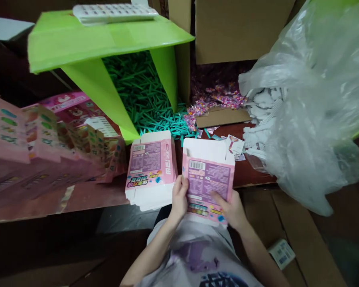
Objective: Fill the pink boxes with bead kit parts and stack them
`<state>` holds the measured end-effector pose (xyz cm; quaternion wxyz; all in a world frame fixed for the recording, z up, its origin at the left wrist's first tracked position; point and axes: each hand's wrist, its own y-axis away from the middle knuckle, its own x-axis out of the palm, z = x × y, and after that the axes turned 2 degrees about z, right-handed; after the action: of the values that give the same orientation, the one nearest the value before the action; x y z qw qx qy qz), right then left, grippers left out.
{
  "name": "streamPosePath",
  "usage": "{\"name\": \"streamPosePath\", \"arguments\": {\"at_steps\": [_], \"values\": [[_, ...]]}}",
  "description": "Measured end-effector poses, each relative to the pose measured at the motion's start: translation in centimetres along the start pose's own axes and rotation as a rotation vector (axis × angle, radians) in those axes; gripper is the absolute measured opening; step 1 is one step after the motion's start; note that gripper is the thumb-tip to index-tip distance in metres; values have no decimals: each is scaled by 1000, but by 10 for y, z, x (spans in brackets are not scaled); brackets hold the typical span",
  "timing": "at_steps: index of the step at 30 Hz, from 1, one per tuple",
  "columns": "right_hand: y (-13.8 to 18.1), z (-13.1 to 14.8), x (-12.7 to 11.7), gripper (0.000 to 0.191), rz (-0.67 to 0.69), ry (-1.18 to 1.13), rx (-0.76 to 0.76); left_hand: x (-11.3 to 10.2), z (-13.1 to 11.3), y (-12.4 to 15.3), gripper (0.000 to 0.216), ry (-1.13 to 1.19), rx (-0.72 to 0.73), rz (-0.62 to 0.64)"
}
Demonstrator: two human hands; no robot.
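Observation:
Between my two hands is a flat pink and purple carton (208, 179), its printed panel with a barcode facing up and its white end flaps pointing away from me. My left hand (180, 195) grips the carton's left edge, fingers curled. On the right edge, my right hand (231, 207) holds it with one finger laid across the print. Just left of my left hand lies a stack of similar flat cartons (149, 159) on the table. Whether the held piece is one carton or several together, I cannot tell.
Green sticks (134, 91) spill from a lime-green box (107, 40) ahead. Bags of colourful beads (209, 101) lie beside it. White ridged pieces (261, 119) fill a clear plastic bag (314, 111) at right. Upright pink boxes (44, 147) line the brown table (98, 199) at left.

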<state>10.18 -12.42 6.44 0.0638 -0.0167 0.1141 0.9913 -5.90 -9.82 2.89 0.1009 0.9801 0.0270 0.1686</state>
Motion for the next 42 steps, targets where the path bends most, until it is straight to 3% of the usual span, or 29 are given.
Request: {"name": "streamPosePath", "arguments": {"at_steps": [2,4,6,8,10,12,14,17,18,20,23,26,30,33,36,40,42], "values": [[1,-4,-32,44,42,-126,17,6,8,11,41,59,-133,129],[1,-9,-61,60,-52,-209,-43,11,14,19,37,11,-171,285],[-1,-17,-78,72,-169,-211,-81,16,16,17,42,-86,-54,387],[-5,-27,-81,58,-167,-168,-54,22,14,4,62,-133,99,433],[-11,-35,-72,28,-133,-152,-5,29,11,-13,59,-174,165,437],[-16,-38,-58,33,-177,-186,60,34,10,-26,26,-254,131,415],[-19,-38,-44,24,-265,-287,97,37,11,-31,32,-297,46,386],[-17,-40,-32,45,-314,-446,56,36,20,-29,23,-200,-37,346],[-16,-42,-30,40,-321,-454,39,34,24,-27,22,-169,-41,325],[-12,-50,-29,23,-351,-367,11,31,33,-25,25,-164,-22,285],[-8,-62,-32,21,-369,-193,-49,28,44,-23,27,-155,-15,283],[-5,-71,-35,17,-346,-193,-57,27,49,-20,25,-101,14,303],[-3,-75,-38,14,-314,-277,-19,26,48,-16,17,-216,17,290],[-2,-76,-41,20,-284,-223,-45,28,44,-16,19,-243,-26,287],[-3,-77,-45,14,-235,-163,-55,28,40,-16,16,-230,-5,312],[-2,-77,-58,19,-112,-132,11,26,38,-9,14,-262,68,352],[-2,-72,-68,24,12,-26,14,23,41,-4,17,-270,77,361]]}}
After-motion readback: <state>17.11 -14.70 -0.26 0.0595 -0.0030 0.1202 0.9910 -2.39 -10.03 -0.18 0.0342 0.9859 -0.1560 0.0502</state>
